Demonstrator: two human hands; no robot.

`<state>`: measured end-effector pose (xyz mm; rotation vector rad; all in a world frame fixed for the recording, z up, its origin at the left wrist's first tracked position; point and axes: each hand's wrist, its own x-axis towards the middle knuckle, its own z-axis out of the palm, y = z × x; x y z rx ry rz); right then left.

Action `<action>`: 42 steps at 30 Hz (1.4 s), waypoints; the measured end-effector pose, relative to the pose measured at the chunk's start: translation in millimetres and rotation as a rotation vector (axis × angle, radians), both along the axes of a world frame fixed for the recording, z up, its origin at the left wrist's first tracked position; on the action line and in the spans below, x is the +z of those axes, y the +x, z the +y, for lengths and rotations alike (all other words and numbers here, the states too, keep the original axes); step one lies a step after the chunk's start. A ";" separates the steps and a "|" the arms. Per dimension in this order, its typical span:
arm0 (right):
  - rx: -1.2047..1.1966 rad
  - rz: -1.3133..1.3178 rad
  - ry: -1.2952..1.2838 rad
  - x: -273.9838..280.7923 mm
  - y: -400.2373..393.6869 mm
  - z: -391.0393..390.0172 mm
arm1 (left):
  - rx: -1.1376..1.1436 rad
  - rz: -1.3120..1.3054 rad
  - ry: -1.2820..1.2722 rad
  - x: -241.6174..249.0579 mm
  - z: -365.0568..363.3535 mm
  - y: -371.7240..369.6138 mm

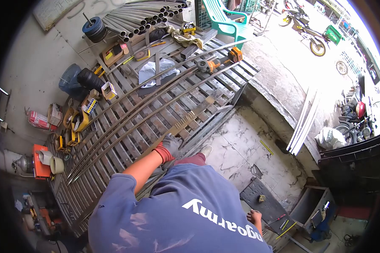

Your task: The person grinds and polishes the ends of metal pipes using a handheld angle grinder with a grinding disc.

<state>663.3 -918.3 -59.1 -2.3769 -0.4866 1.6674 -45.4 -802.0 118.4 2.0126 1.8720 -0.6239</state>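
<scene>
My left hand, in a grey and red glove, is closed over a flat metal bar on the slatted metal table, close to the table's near edge. The underside of its fingers is hidden. My right hand is bare, with curled fingers and nothing visible in them, beside a dark board at the lower right. Long curved metal rods lie across the table. An orange and black power tool rests near their far end.
Metal pipes are stacked at the back, left of a green plastic chair. Boxes and yellow bins stand along the left side. White bars lie at the right. An open metal box stands at the lower right.
</scene>
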 end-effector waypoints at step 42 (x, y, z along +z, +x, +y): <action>1.736 -0.254 0.492 216.6 -557.7 239.4 | 1.075 0.008 0.852 -69.2 -341.3 -297.4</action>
